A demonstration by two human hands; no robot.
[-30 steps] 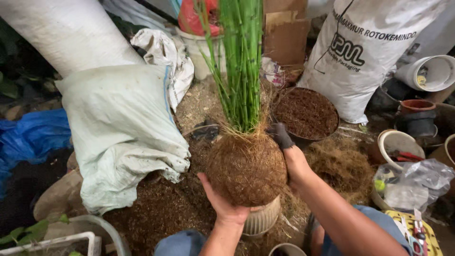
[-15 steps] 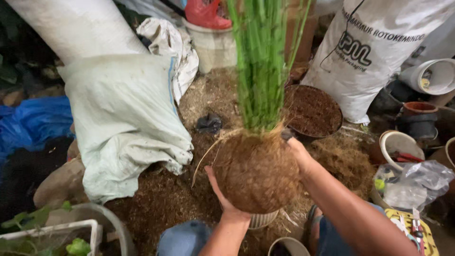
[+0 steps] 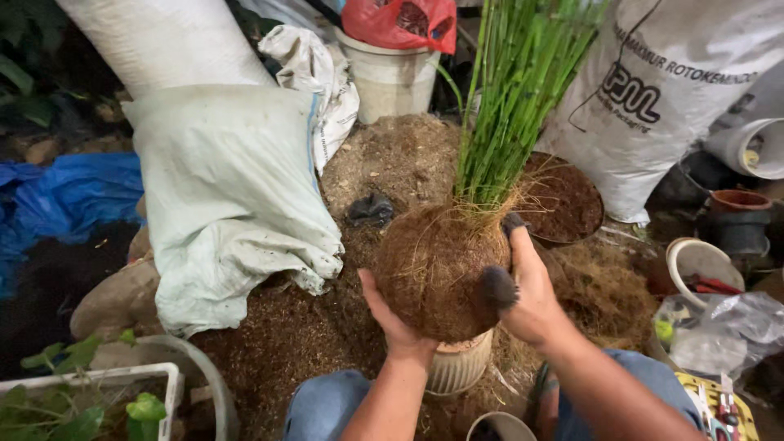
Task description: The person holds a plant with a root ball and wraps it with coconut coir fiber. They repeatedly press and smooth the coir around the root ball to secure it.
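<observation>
— What covers the ground (image 3: pixel 269 343)?
— Loose brown coir, heaped in the middle.
— And on it?
— A pale sack (image 3: pixel 229 196) lying at left, a round tray of soil (image 3: pixel 567 200) at right, a ribbed white pot (image 3: pixel 459 366) nearest, a blue tarp (image 3: pixel 65 196) far left.

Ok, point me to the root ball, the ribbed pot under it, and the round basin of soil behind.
root ball (image 3: pixel 437 273), head view, on its brown fibrous front.
ribbed pot (image 3: pixel 459 367), head view, on its pale fluted wall.
basin of soil (image 3: pixel 563 200), head view, on the dark soil inside it.
</observation>
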